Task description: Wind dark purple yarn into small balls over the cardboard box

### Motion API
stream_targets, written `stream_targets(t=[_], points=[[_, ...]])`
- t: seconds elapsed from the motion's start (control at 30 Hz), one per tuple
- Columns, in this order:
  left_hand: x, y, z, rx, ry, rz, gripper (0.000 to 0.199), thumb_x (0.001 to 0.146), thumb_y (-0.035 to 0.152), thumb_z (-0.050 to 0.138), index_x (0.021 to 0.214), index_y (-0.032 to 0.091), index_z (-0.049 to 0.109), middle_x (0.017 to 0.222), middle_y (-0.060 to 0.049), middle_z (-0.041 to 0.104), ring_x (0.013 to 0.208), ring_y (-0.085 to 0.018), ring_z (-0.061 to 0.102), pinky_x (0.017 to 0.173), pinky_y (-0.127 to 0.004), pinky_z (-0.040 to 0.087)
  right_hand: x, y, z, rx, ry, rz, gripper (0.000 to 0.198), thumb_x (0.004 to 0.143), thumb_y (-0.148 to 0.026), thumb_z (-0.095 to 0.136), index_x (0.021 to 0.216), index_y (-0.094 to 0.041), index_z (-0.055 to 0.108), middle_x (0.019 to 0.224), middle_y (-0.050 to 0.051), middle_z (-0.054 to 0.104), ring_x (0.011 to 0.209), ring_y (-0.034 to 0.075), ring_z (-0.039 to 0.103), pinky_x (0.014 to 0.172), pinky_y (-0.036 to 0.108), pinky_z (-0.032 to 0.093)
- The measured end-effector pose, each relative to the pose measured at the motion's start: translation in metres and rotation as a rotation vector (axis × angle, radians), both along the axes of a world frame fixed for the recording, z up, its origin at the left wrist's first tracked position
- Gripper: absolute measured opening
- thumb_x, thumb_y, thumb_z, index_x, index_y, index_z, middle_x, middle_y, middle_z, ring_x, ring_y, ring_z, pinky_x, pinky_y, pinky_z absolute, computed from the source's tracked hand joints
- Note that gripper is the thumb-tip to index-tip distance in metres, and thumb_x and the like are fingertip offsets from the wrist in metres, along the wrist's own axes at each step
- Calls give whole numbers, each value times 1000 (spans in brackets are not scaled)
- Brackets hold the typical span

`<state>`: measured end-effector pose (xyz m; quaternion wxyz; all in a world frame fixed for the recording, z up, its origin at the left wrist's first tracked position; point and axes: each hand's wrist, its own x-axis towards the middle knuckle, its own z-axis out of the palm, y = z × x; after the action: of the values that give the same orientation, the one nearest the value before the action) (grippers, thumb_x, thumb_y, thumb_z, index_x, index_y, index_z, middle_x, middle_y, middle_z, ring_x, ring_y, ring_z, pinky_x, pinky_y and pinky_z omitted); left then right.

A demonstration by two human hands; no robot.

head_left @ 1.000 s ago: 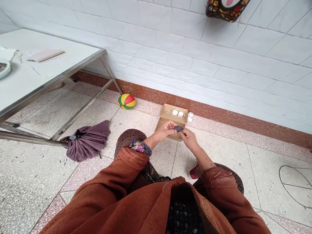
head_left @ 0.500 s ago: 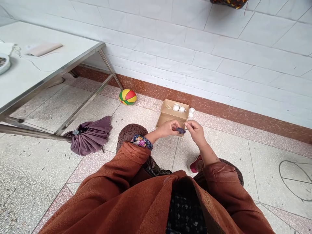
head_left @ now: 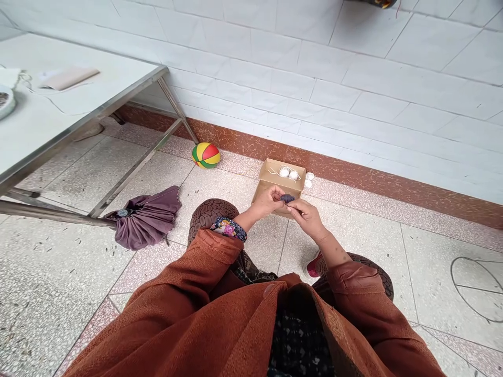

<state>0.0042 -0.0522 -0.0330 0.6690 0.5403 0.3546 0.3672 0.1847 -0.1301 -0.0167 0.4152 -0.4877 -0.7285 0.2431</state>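
A small dark purple ball of yarn [head_left: 287,198] is between my hands, above the near part of an open cardboard box [head_left: 261,191]. My left hand [head_left: 267,203] is closed, holding the ball by its left side with thumb and fingers. Just below and to the right, my right hand [head_left: 308,215] is pinched, its fingertips against the lower edge of the ball. Any strand in that pinch is too thin to see. White balls of string [head_left: 284,172] with loose ends lie in the box's lid, and more white balls [head_left: 308,180] sit on the floor beside it.
A striped ball [head_left: 206,155] rests by the leg of a metal-framed table [head_left: 129,89] on the left. Below the table's edge lies a folded purple umbrella [head_left: 149,217]. A tiled wall [head_left: 353,99] stands ahead, and a wire frame [head_left: 477,289] is at right.
My right hand has moved left and down, from the ball's right end to beneath it. The ball has risen slightly and turned in my left fingers.
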Motion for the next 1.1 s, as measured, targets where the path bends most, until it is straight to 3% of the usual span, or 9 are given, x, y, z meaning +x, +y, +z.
stream_targets(t=[0.13, 0.3, 0.5, 0.67, 0.8, 0.93, 1.1], points=[[0, -6, 4, 66, 86, -146, 34, 63, 16, 84, 86, 17, 59, 70, 6, 62, 62, -7, 53, 63, -23, 38, 11, 6, 7, 5, 48, -144, 28, 102, -45, 59, 91, -24, 74, 87, 6, 74, 82, 23, 68, 79, 36, 54], [-3, -11, 13, -33, -76, -354, 40, 65, 22, 88, 92, 16, 59, 78, 2, 68, 67, -9, 61, 69, -24, 44, 15, 13, -5, -117, 95, -292, 31, 99, -48, 57, 86, -23, 69, 80, 3, 69, 75, 20, 63, 74, 33, 51], [-5, -6, 9, -98, -201, -182, 43, 66, 25, 90, 93, 17, 58, 87, 0, 71, 78, -11, 66, 79, -27, 49, 3, 11, -28, -208, 29, -181, 24, 95, -42, 58, 86, -24, 71, 84, 4, 74, 80, 23, 68, 76, 34, 54], [-6, -2, 4, -50, -146, -13, 46, 64, 19, 89, 100, 18, 60, 86, 2, 69, 78, -11, 65, 81, -27, 49, -3, 5, -23, -127, -49, -6, 23, 100, -37, 55, 93, -25, 74, 91, 5, 77, 88, 24, 72, 83, 36, 56], [-5, -3, 7, 42, -55, -19, 46, 69, 17, 83, 112, 18, 68, 95, -2, 72, 86, -14, 68, 86, -30, 51, -4, 1, -13, -74, -56, 39, 24, 102, -36, 55, 93, -25, 74, 91, 6, 77, 87, 23, 72, 83, 36, 57], [-3, -5, 9, 123, 70, 9, 35, 67, 18, 82, 101, 16, 73, 95, -3, 72, 81, -13, 65, 79, -28, 51, -3, 0, -4, -32, 11, 21, 22, 101, -39, 60, 95, -25, 75, 91, 6, 78, 85, 23, 72, 81, 36, 57], [-3, -9, 10, -10, 26, -122, 38, 69, 24, 87, 103, 14, 73, 88, -2, 72, 77, -12, 63, 77, -27, 48, 1, 4, 2, -99, 129, -104, 30, 99, -49, 63, 93, -24, 77, 92, 7, 78, 87, 24, 72, 82, 37, 57]])
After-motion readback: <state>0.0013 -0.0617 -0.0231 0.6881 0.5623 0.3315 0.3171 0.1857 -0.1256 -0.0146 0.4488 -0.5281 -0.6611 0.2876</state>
